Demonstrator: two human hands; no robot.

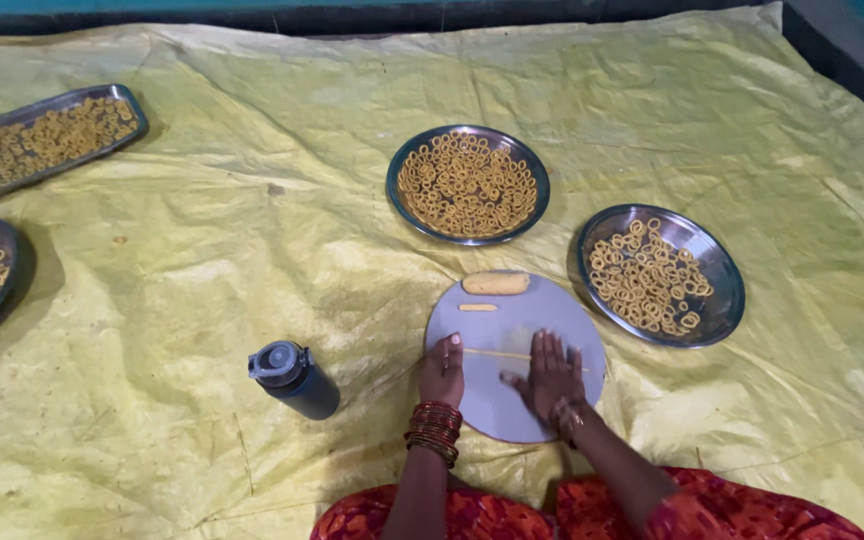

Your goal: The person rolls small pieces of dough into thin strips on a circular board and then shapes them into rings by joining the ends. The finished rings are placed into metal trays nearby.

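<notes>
Two hands: both palm-down on a round grey board (512,395), pressed on a thin dough strand (497,353)
Right hand (550,378): fingers (550,348) spread flat and straight, covering the right part of the strand, closed on nothing
Left hand (442,372): fingers loosely curled downward, tips at the strand's left end; gripping or only pressing, cannot tell
Left wrist: stack of red bangles (435,431)
Dough strand: pale, very thin, stretched left to right across the board's middle, running under both hands
Board's far edge: thick dough log (496,283) lying crosswise, with a short thinner dough piece (478,307) just nearer
Right of board: round steel plate (724,300), partly covered with small dough rings
Beyond board: second round plate (537,190), packed with rings
Left of board: dark bottle (294,379) with grey cap, apart from the board, lying tilted
Far left: rectangular tray (132,100) of rings, and another round plate (7,240) cut by the frame edge
Underneath: crinkled yellow sheet (202,250) spread over the floor
Bottom edge: red patterned garment (592,512) over the knees
</notes>
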